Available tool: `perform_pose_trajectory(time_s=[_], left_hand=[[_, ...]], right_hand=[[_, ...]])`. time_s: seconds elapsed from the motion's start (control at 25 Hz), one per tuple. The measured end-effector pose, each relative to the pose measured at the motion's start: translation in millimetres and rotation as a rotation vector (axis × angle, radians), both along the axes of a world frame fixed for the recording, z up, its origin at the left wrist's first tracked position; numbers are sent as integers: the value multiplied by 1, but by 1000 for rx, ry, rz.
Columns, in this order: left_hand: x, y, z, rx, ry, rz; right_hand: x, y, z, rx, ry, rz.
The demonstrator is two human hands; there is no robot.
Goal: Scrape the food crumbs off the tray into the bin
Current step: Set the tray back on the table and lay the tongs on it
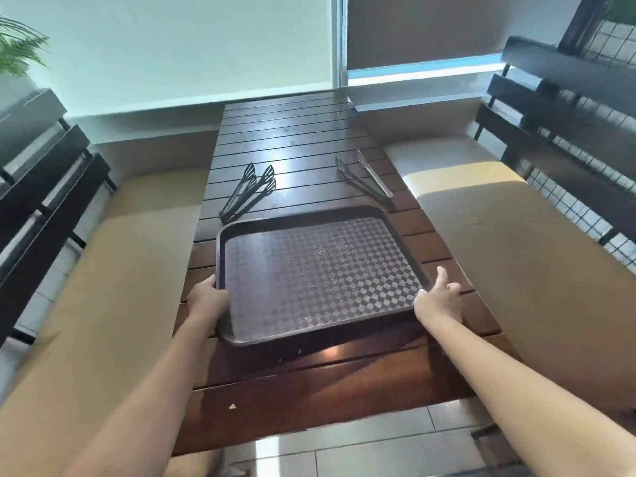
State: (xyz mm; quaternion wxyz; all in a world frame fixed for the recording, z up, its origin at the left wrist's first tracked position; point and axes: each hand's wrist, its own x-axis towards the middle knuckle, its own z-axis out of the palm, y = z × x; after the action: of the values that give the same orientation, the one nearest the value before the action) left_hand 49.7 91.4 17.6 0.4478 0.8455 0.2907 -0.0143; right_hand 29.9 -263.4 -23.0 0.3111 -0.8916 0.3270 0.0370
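The tray [309,273] lies on the worktop [309,383]; behind it, one pair of tongs [248,192] lies left, another pair [364,178] right.

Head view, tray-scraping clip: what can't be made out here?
- Bin: nowhere in the head view, so its place is unknown.
- Left hand fingertips: hidden under the tray rim.
- Right hand: at the tray's right edge; contact unclear.
- Crumbs: pale specks, too small to identify.
- Black tongs and metal tongs: details too small.
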Motion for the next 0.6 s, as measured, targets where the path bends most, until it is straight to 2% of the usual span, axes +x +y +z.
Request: perform_pose_trajectory(time_s=[0.12, 0.24, 0.36, 0.6], left_hand=[[35, 12, -7, 80, 63, -54], [51, 14, -12, 135, 94, -77], [52, 14, -23, 150, 42, -92], [45, 22, -42, 130, -30, -50]], right_hand=[[6, -4, -11, 20, 6, 41], [6, 4, -18, -80, 0, 60], [6, 5, -19, -152, -4, 70], [12, 3, -22, -151, -21, 84]])
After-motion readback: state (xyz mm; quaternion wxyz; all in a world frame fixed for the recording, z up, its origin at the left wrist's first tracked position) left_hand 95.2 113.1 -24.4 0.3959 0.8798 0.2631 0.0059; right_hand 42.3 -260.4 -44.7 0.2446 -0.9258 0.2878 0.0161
